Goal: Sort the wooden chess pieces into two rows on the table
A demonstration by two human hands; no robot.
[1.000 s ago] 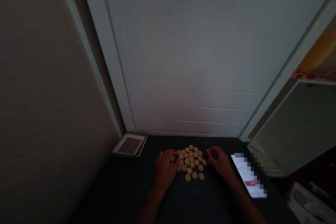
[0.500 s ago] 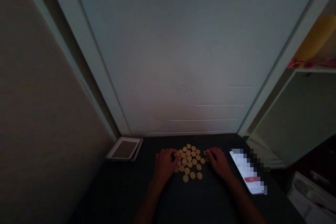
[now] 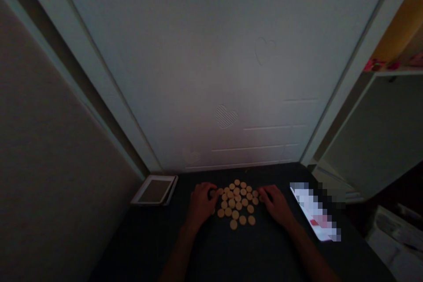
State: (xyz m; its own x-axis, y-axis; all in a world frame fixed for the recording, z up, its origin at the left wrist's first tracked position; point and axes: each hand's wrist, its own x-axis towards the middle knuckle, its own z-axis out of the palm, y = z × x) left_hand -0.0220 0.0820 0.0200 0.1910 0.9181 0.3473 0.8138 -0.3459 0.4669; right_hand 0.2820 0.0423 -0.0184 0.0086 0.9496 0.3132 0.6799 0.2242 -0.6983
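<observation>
Several round, flat, pale wooden discs [image 3: 238,205] lie in a loose cluster on the dark table, some overlapping. My left hand [image 3: 202,202] rests at the cluster's left edge, palm down, fingers curved and a gap between thumb and forefinger. Parts of a disc or two show beside and beneath it. At the right edge, my right hand [image 3: 273,202] has its fingers bent, thumb apart from the forefinger. Its fingertips touch or partly cover one disc [image 3: 261,198]. Neither hand visibly lifts anything.
A lit phone-like device [image 3: 312,218], partly pixelated, lies right of my right hand. At the back left sits a flat, white-framed item [image 3: 155,190]. A white panel with heart patterns [image 3: 226,116] rises behind the dark tabletop [image 3: 244,255]. Shelving stands to the right.
My left hand has shifted slightly left, away from the discs, uncovering more on that side. The right hand stays nearly in place; two discs beside it now show more fully. The view has tilted slightly.
</observation>
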